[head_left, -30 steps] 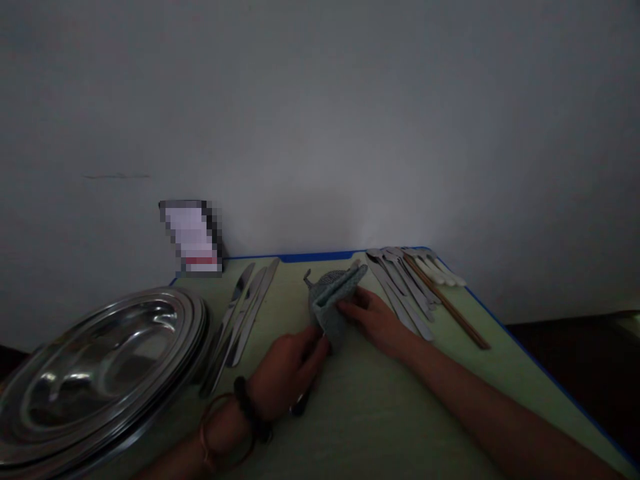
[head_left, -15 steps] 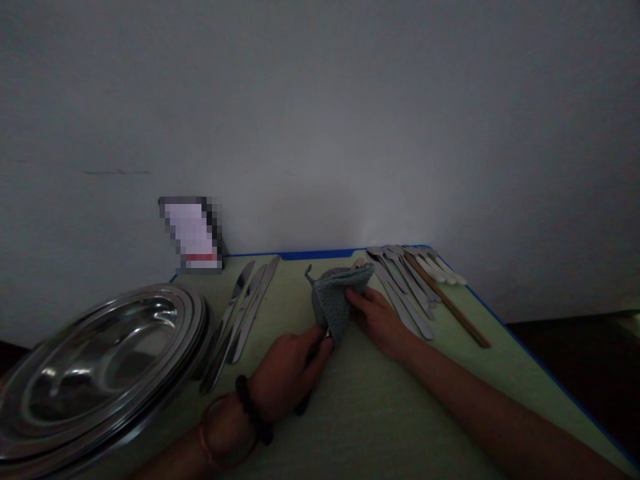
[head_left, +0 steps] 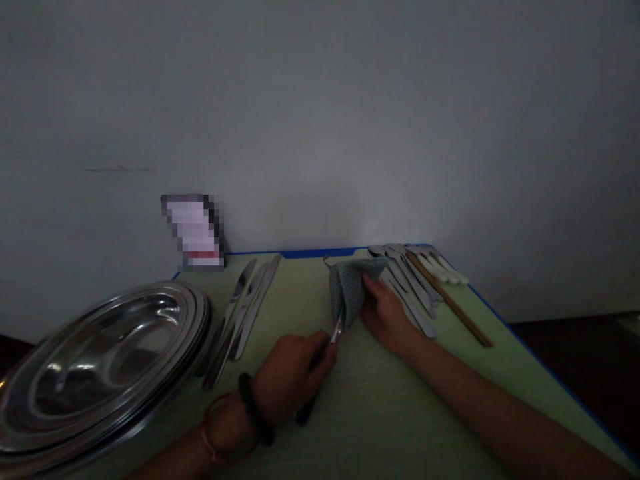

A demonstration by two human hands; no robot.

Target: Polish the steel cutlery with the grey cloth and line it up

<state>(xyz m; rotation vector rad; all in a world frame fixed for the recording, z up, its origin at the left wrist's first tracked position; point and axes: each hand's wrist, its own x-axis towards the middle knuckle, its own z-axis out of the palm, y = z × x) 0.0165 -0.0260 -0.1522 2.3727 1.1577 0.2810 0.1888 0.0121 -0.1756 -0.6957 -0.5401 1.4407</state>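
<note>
My left hand (head_left: 295, 370) is closed around the dark handle of a metal piece of cutlery (head_left: 338, 330). The handle's end (head_left: 303, 417) sticks out below my fingers, and its upper part is hidden in a grey-green cloth (head_left: 350, 287), so its exact kind does not show. With my right hand (head_left: 385, 310) I grip the cloth, thumb on its near face, folded about the cutlery. Just beyond the right hand lie metal spoons (head_left: 413, 283). To the left of my hands, several table knives (head_left: 245, 307) rest side by side.
Stacked oval metal dishes (head_left: 115, 353) take up the left of the green table (head_left: 400, 413). Wooden chopsticks (head_left: 453, 303) and white spoons (head_left: 440, 267) lie at the right edge. A blurred-out phone-like screen (head_left: 195, 230) leans against the wall (head_left: 320, 133) at the back.
The cloth and my right hand have shifted a little right and up along the cutlery, away from my left hand. More of the metal neck now shows between them.
</note>
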